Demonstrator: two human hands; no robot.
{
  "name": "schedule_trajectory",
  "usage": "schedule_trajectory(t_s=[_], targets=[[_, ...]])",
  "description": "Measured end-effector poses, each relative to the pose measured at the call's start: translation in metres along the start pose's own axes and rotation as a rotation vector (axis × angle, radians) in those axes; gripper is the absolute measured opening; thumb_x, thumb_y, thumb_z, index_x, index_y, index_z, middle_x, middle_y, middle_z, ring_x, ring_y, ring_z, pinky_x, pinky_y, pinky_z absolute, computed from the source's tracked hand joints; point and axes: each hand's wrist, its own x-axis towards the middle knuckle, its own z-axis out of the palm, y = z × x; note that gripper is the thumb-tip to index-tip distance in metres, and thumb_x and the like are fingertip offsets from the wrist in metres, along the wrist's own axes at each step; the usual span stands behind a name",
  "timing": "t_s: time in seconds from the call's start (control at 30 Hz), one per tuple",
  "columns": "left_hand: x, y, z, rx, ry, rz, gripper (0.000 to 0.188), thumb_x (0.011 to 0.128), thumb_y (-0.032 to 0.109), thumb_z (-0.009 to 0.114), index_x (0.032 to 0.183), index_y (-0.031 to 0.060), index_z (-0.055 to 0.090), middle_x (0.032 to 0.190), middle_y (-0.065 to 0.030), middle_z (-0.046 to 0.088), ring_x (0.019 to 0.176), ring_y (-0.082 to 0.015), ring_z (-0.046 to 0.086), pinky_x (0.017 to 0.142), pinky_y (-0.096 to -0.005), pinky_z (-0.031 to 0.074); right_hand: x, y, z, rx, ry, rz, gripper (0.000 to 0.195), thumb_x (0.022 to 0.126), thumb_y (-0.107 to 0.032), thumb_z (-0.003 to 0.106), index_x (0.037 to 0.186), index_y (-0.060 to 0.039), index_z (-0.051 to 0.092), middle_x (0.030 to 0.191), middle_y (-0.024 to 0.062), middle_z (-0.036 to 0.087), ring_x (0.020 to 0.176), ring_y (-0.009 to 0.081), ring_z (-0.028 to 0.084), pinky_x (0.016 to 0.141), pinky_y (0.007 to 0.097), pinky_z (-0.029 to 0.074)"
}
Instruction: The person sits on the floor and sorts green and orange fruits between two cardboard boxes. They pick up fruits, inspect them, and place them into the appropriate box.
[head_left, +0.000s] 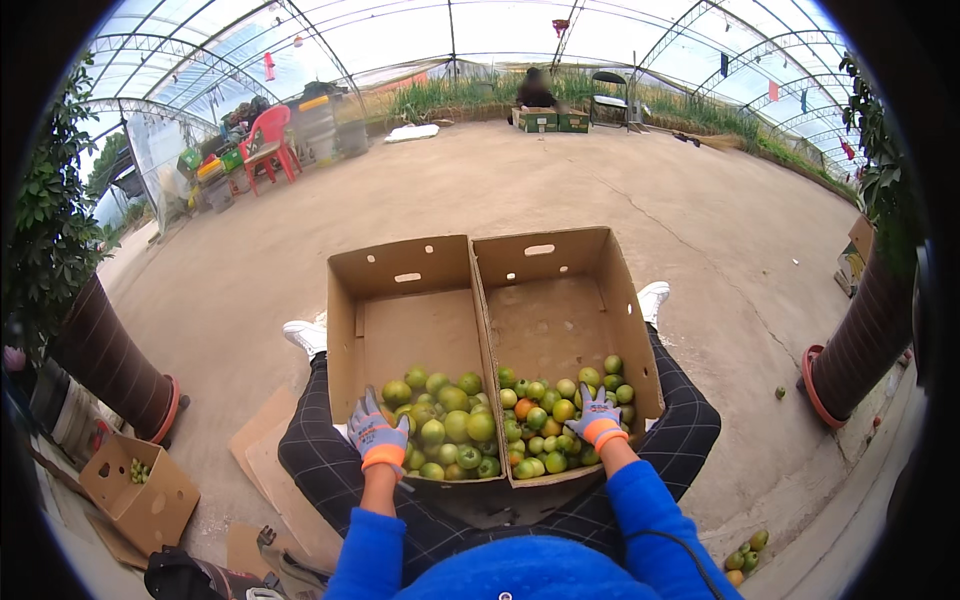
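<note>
Two cardboard boxes stand side by side between my legs. In the left cardboard box (405, 322) lie larger green tomatoes (456, 426), heaped at the near end. Smaller tomatoes (535, 445), mostly green with a few orange ones, fill the near part of the right cardboard box (551, 307). My left hand (373, 429), in a grey and orange glove, rests with extended fingers at the left edge of the larger tomatoes. My right hand (597, 416), gloved alike, lies spread over the smaller tomatoes near that box's right wall. What lies under both palms is hidden.
A cardboard box (142, 491) with a few small fruits stands at lower left, near flat cardboard (281, 472). Loose tomatoes (746, 555) lie at lower right. Potted plants flank me. Across the concrete floor (480, 180), a person (535, 91) sits behind green boxes (551, 121).
</note>
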Motion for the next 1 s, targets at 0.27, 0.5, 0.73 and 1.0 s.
schedule_trajectory(t_s=[0.27,0.5,0.73,1.0], targets=[[-0.004,-0.015,0.020,0.317,-0.190,0.174,0.068,0.080,0.054,0.050,0.134,0.0129,0.044,0.137,-0.0091,0.044,0.132,-0.0285,0.031,0.111,-0.0473,0.009,0.009,0.004,-0.005,-0.020,0.103,-0.042,0.074,0.070,-0.051,0.069,0.129,-0.0143,0.046,0.136,0.0180,0.035,0.122,0.0339,0.042,0.095,0.0461,0.037],[-0.011,-0.006,0.029,0.297,-0.174,0.250,0.073,0.081,0.054,0.048,0.137,0.0075,0.038,0.135,-0.0157,0.043,0.130,-0.0303,0.034,0.111,-0.0496,0.008,0.019,0.015,0.003,-0.004,0.175,-0.032,0.076,0.072,-0.056,0.062,0.128,-0.0079,0.045,0.133,0.0180,0.041,0.119,0.0336,0.044,0.096,0.0431,0.037],[-0.023,0.006,0.055,0.072,-0.038,0.394,0.080,0.076,0.054,0.057,0.138,0.0085,0.035,0.141,-0.0191,0.033,0.133,-0.0337,0.026,0.110,-0.0495,0.012,0.007,-0.005,0.009,-0.082,0.039,-0.120,0.064,0.074,-0.054,0.057,0.118,-0.0081,0.058,0.129,0.0159,0.049,0.116,0.0279,0.050,0.091,0.0388,0.044],[-0.026,0.008,0.053,0.114,-0.038,0.431,0.078,0.076,0.054,0.056,0.136,0.0076,0.038,0.142,-0.0179,0.033,0.133,-0.0329,0.025,0.110,-0.0491,0.012,-0.005,-0.018,0.022,-0.376,-0.186,-0.077,0.051,0.077,-0.030,0.052,0.123,-0.0065,0.053,0.128,0.0119,0.051,0.120,0.0316,0.046,0.094,0.0475,0.038]])
